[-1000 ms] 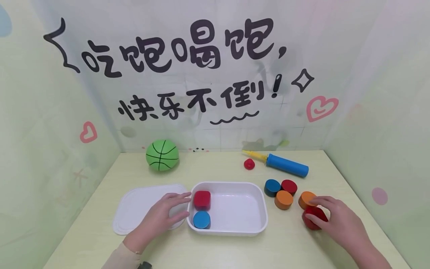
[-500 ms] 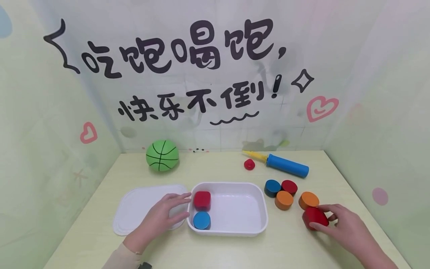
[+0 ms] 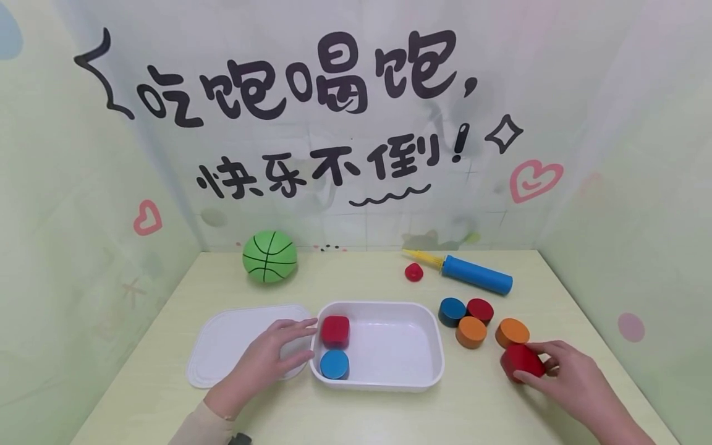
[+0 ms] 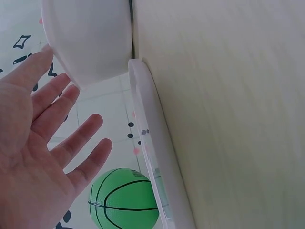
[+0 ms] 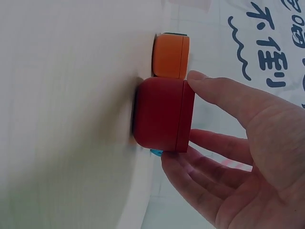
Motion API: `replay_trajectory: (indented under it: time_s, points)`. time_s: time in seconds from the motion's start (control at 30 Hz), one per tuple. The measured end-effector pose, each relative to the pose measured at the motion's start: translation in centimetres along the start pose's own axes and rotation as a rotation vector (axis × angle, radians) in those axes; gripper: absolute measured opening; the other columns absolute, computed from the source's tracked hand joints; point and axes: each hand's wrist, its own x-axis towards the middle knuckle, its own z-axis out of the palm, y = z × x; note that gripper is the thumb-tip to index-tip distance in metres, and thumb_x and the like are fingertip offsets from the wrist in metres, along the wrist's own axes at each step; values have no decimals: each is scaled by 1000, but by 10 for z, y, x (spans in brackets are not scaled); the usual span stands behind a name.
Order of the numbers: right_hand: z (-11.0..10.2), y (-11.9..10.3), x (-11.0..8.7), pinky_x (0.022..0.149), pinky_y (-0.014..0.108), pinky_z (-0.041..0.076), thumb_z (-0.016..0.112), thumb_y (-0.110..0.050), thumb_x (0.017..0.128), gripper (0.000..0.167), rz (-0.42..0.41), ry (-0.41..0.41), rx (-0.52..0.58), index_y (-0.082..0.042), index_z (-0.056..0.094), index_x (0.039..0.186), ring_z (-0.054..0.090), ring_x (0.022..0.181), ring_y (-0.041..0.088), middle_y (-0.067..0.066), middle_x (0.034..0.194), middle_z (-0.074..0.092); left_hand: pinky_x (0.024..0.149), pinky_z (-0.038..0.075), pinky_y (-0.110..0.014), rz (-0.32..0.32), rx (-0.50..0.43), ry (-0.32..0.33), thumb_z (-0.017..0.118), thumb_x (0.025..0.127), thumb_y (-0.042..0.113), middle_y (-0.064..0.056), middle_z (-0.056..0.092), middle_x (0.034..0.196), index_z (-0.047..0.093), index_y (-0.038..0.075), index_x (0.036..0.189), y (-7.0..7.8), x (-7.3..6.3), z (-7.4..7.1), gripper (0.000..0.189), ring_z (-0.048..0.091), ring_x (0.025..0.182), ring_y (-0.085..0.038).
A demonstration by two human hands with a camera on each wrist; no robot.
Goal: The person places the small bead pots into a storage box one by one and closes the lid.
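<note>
At the right of the table, my right hand (image 3: pixel 578 378) pinches a red rounded block (image 3: pixel 521 363) between thumb and fingers. A seam runs near the top of this red block (image 5: pixel 161 114) in the right wrist view. Just behind it stands an orange round block (image 3: pixel 512 332). My left hand (image 3: pixel 272 352) has its fingers spread, with the tips at the left rim of a white plastic box (image 3: pixel 389 384). Inside that box, along its left side, sit a red rounded-square block (image 3: pixel 335 331) and a blue round block (image 3: pixel 334 364).
A white lid (image 3: pixel 222 346) lies left of the box, partly under my left hand. Blue (image 3: pixel 452 311), red (image 3: pixel 480 311) and orange round blocks (image 3: pixel 471 332) cluster right of the box. Behind are a green ball (image 3: pixel 269 256), a small red piece (image 3: pixel 414 272) and a blue hand pump (image 3: pixel 477 274).
My right hand's fingers have shifted from over the top of the red block to its right side. The block has turned slightly. The left hand stays in place.
</note>
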Motion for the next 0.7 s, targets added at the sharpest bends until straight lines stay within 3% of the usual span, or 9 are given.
replay_trajectory:
  time_s: [0.33,0.7]
  points:
    - [-2,-4,-7,64,21,55,95,-39,71,67,-91,39,21,-1,72,121,69,86,22,16,116,71,104,55,-51,-6,-3,1,79,91,35,14,61,146,70,28,135,1,-1,0,45,58,130,-22]
    - [-5,-39,-6,65,19,58,97,-27,69,61,-216,69,67,-7,75,122,69,93,23,10,119,70,104,55,-50,-4,-2,4,79,91,37,14,61,146,70,27,134,1,-1,-1,45,58,130,-22]
